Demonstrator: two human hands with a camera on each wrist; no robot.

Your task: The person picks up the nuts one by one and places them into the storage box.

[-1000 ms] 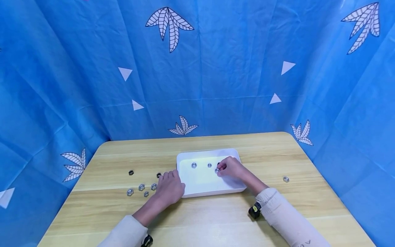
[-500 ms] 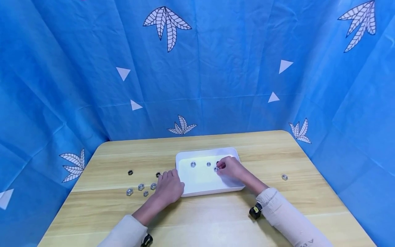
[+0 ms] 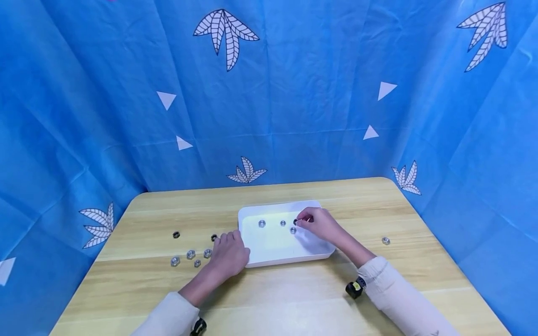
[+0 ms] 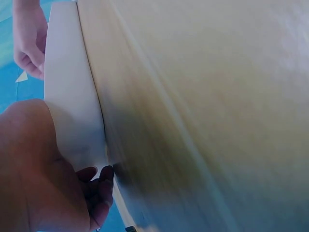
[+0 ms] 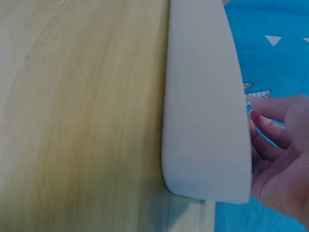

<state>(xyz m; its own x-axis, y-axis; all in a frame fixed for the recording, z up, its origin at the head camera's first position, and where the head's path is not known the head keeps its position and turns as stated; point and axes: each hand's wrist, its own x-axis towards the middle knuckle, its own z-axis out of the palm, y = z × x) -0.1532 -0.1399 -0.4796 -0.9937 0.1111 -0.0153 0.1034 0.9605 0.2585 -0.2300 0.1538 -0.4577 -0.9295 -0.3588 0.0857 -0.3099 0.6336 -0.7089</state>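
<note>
A shallow white tray [image 3: 273, 247] sits on the wooden table. At its near left corner my left hand [image 3: 230, 254] grips the tray's edge; curled fingers show beside the tray wall [image 4: 72, 96] in the left wrist view. Over the tray's right part, my right hand [image 3: 320, 225] has thumb and forefinger pinched at a small black nut [image 3: 295, 222]. Just below those fingertips a silver nut [image 3: 293, 230] lies in the tray. Further left inside are a smaller silver nut [image 3: 283, 223] and a larger one [image 3: 262, 224]. In the right wrist view the tray wall [image 5: 207, 111] hides the nuts.
Left of the tray lie several silver nuts, among them one at the outer end [image 3: 175, 261], plus a black nut [image 3: 176, 234] and another black nut [image 3: 214, 237] near my left fingers. A lone silver nut [image 3: 385, 241] lies to the right. Blue curtain [image 3: 269, 93] stands behind the table.
My right hand has left the silver nut in the tray and moved slightly back and right, to the black nut. My left hand stays at the tray's corner.
</note>
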